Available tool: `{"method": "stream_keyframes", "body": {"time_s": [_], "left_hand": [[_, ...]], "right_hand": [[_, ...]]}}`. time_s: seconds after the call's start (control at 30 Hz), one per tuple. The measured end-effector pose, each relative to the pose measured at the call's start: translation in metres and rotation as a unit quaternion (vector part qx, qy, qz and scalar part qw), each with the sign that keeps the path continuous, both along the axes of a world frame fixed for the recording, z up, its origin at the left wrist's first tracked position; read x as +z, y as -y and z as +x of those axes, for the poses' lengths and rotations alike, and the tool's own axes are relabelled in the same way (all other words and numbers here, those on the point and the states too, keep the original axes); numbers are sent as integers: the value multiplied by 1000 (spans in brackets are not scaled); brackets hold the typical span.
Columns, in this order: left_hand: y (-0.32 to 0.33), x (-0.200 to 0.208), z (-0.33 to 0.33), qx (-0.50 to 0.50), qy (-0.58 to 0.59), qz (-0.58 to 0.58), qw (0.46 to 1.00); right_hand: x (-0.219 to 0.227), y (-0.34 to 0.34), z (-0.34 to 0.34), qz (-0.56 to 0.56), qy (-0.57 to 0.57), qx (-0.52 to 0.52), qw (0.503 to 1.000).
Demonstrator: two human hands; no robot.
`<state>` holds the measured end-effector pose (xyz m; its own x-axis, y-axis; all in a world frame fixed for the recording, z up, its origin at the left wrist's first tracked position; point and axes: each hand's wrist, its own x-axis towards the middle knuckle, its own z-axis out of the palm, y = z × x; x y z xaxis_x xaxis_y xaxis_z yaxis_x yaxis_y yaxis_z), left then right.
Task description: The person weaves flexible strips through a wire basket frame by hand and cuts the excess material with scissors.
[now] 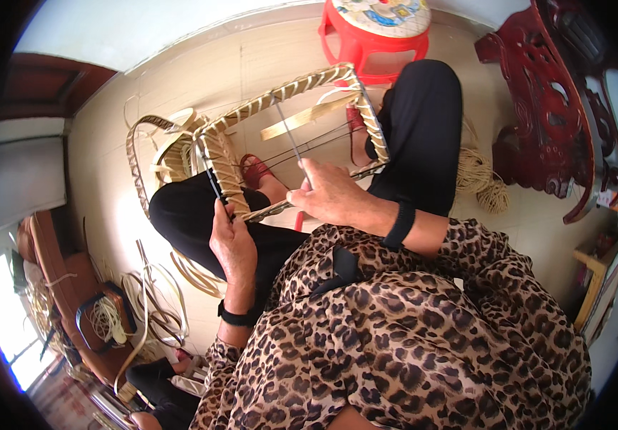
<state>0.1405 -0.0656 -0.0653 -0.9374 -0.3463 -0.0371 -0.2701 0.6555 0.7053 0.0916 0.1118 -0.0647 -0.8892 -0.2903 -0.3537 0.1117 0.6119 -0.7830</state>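
A rectangular wire frame (280, 100), its sides wrapped with pale plaited strips, rests across my lap between my knees. My left hand (233, 247) is closed on its near left corner, where a thin dark wire runs up along the side. My right hand (338, 195) pinches a thin grey metal rod (289, 130) that slants up across the opening to the far edge. A flat pale strip (305, 120) hangs inside the frame. Thin dark wires cross the opening below it. My fingers hide part of the near edge.
Beyond my knees stands a red stool (377, 46) with a patterned top. A curved wrapped handle or hoop (136, 161) and pale strips lie left. Coiled strips (475, 172) rest on the floor at right, near carved dark-red furniture (538, 107). Another person's dark-clothed leg (155, 387) shows lower left.
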Motion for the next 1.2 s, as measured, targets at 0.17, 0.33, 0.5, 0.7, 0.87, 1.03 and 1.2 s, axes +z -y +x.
{"method": "stream_keyframes", "body": {"time_s": [0.17, 0.33, 0.5, 0.7, 0.87, 1.03, 1.2], "left_hand": [[-15, 17, 1, -70, -63, -139, 986], [-30, 27, -10, -239, -102, -142, 955], [-28, 22, -21, -324, -70, -136, 933], [-19, 38, -27, -320, -17, -101, 942], [-11, 52, -27, -320, 33, -57, 945], [0, 72, -24, -237, 137, 100, 957], [3, 95, -33, -203, 174, 181, 947]], "right_hand": [[0, 3, -3, -25, -60, -9, 998], [17, 3, -3, -3, -104, 33, 994], [49, -35, -13, -137, -173, 58, 974], [67, -181, 0, -233, -233, -251, 910], [-10, -257, 27, -156, -85, -482, 858], [-99, -234, 36, -77, -10, -494, 866], [-143, -199, -5, -48, 131, -411, 901]]}}
